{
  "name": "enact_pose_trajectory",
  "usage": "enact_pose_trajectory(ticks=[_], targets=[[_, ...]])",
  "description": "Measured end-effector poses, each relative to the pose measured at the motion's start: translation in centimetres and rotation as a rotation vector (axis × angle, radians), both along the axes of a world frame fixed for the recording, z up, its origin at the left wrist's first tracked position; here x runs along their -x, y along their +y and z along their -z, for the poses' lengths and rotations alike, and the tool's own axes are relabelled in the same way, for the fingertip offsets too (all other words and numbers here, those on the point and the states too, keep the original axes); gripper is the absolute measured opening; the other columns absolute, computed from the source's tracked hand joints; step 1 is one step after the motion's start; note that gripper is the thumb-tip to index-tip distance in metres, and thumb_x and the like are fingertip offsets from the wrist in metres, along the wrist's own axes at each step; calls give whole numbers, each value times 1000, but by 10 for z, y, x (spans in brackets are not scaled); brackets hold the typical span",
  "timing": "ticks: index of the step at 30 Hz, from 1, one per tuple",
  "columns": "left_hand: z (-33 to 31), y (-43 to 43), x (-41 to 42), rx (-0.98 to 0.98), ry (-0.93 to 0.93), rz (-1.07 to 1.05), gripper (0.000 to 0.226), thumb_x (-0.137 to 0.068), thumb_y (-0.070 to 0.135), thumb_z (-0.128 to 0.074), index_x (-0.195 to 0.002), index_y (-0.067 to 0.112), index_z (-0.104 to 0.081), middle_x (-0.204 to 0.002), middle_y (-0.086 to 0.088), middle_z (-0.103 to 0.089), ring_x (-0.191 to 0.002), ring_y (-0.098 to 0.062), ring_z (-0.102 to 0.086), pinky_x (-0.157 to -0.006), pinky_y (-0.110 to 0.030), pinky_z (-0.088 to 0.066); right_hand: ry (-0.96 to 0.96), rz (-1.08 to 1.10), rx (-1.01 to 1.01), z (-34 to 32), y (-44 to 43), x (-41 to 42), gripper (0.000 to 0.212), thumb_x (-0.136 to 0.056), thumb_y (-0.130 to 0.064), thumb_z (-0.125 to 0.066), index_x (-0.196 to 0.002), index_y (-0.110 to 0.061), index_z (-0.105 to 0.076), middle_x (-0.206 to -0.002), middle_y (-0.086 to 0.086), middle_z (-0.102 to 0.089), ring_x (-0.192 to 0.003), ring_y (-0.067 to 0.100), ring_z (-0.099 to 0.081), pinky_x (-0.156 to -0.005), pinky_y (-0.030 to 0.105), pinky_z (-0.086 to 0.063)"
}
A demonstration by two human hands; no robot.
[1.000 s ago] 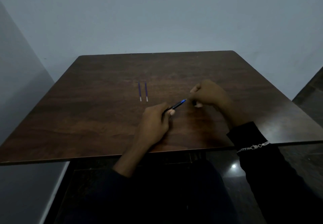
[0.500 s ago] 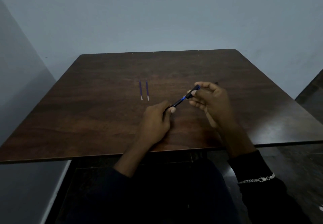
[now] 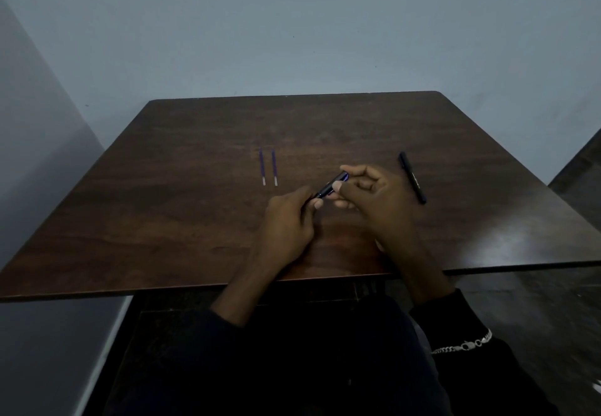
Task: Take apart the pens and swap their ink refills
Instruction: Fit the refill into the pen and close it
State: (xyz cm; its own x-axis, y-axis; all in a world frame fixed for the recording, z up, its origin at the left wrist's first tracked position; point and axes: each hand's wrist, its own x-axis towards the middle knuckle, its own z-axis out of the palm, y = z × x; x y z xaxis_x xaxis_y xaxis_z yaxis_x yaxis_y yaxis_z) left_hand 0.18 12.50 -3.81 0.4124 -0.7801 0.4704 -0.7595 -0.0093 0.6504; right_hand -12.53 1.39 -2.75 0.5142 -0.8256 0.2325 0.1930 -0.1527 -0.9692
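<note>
Both hands are clamped on the slim black pen with a blue band (image 3: 330,185), left hand (image 3: 287,220) steadying its near end and right hand (image 3: 374,201) gripping the far end, probably to work it, while two blue ink refills (image 3: 268,167) lie parallel on the dark wooden tabletop (image 3: 162,204) to the far left and a second black pen (image 3: 412,177) lies to the right

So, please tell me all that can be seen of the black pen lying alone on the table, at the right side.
The black pen is slim, dark and matt, probably plastic, with faint pale print along its barrel. It seems whole. It lies flat on the brown wooden table, running from far left to near right, just right of the right hand. Nothing touches it but the table.
</note>
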Motion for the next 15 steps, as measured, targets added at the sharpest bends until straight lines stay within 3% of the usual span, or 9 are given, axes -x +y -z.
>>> enact_pose_trajectory(ticks=[7, 12, 14, 15], targets=[[0, -2, -1, 44, 28, -27, 27, -100, 8, -63, -73, 6, -58, -62, 5, -49, -54, -7, -40, -57, -24, -25, 70, -18, 30, -14, 3, -3, 30, -93, -1, -70, -123, -6, -66, -84, 7, -80, -81, 20, -79, -66, 25, -61], [-3, -8, -4, -18, 50, -45, 17, -101, 14, -63, -87, 7, -70, -83, 1, -53, -71, 1, -47, -66, -9, -35, 138, 30, 14, -11, 8, 0, 41, -94, -5, -70, -133, -12, -58, -89, 16, -79, -77, 19, -78, -63, 22, -59], [-4, -12, -4, -69, 132, -55, 16, -102, 17, -61, -94, 8, -72, -90, 1, -56, -78, -3, -53, -70, -14, -38, 173, 33, -12, -9, 9, 3, 36, -94, -5, -71, -129, -6, -61, -90, 19, -78, -71, 15, -76, -60, 21, -59], [-5, -15, -3, -93, 199, -44, 17, -102, 16, -60, -96, 8, -73, -93, -2, -60, -82, -10, -58, -74, -23, -44, 202, 26, -11, -8, 9, 4, 33, -93, -4, -71, -126, -3, -63, -88, 18, -77, -68, 12, -76, -59, 21, -59]])
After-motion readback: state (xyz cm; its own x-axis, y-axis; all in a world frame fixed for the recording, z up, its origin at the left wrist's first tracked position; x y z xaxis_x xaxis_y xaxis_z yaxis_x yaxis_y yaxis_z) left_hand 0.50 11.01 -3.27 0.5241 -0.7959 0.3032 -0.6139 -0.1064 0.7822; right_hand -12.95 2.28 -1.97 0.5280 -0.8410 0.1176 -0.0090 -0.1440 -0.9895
